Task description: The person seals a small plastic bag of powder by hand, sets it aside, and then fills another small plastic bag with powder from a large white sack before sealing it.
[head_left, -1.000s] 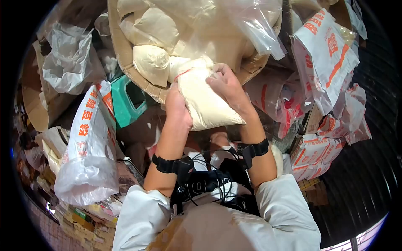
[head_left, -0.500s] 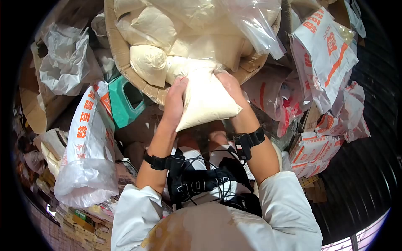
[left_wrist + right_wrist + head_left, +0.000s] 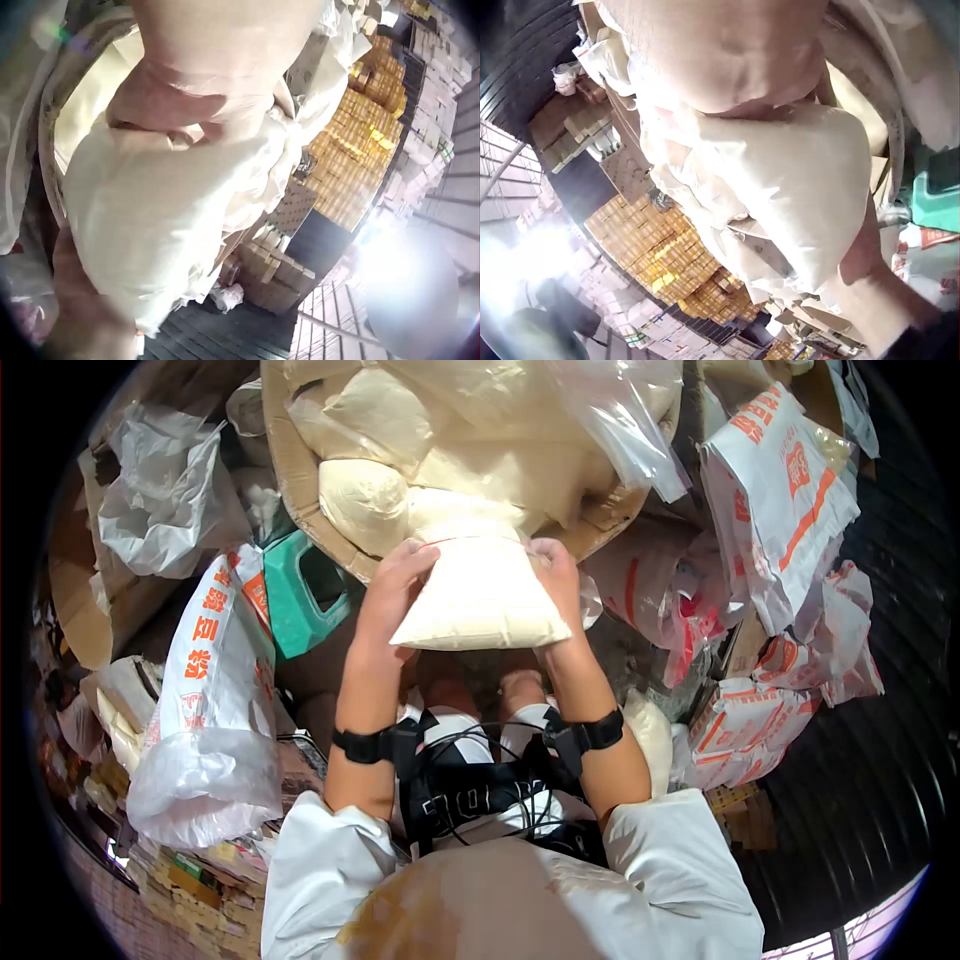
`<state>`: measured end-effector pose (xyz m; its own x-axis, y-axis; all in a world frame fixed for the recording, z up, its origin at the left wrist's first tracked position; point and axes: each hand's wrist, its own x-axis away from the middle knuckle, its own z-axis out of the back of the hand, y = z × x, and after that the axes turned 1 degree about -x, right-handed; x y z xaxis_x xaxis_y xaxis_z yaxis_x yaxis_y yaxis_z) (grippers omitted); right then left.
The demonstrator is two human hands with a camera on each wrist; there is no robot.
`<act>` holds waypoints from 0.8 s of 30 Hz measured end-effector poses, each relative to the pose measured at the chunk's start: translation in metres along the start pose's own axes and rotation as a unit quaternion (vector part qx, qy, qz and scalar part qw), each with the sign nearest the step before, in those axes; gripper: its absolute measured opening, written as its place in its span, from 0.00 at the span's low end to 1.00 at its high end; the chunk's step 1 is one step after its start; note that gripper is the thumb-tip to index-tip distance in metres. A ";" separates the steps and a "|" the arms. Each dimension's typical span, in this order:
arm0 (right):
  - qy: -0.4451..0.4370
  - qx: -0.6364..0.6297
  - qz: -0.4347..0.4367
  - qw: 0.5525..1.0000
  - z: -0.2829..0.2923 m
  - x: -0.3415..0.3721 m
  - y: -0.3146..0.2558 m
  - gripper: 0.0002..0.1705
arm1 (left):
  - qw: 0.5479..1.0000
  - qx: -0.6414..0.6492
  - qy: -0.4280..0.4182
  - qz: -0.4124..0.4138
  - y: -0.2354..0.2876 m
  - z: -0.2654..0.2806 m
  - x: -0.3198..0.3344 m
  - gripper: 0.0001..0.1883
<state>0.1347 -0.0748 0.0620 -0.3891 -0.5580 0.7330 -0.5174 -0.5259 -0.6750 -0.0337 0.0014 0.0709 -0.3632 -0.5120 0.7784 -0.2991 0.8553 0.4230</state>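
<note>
Powder-filled plastic bag (image 3: 482,600), centre of frame.
Left hand (image 3: 393,592) and right hand (image 3: 559,585) are pinching its opposite upper sides.

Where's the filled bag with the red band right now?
In the head view, the bag is just above centre, held between the left hand and right hand, at the near edge of the cardboard bin.

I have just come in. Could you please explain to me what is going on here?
A person is holding a filled, cream-coloured bag by its sides, with the left hand and right hand gripping it. The bag is at the near edge of a large cardboard container, which holds similar pale bags. Whether its top touches them is unclear. A green container is off to the left.
</note>
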 end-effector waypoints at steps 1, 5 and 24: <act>0.008 0.016 0.009 1.000 -0.001 -0.002 -0.001 0.11 | 0.999 0.040 -0.023 0.000 0.005 -0.008 0.017 0.11; -0.001 0.081 0.031 0.996 0.008 -0.028 0.029 0.14 | 0.989 -0.084 -0.095 -0.073 0.002 -0.008 0.046 0.27; -0.246 -0.107 -0.060 0.962 -0.006 0.013 -0.003 0.40 | 0.977 -0.127 0.111 -0.131 0.001 -0.024 0.001 0.16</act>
<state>0.1265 -0.0768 0.0741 0.0626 -0.7652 0.6407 -0.7014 -0.4904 -0.5172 -0.0128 0.0035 0.0836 -0.0946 -0.7104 0.6974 -0.1173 0.7037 0.7008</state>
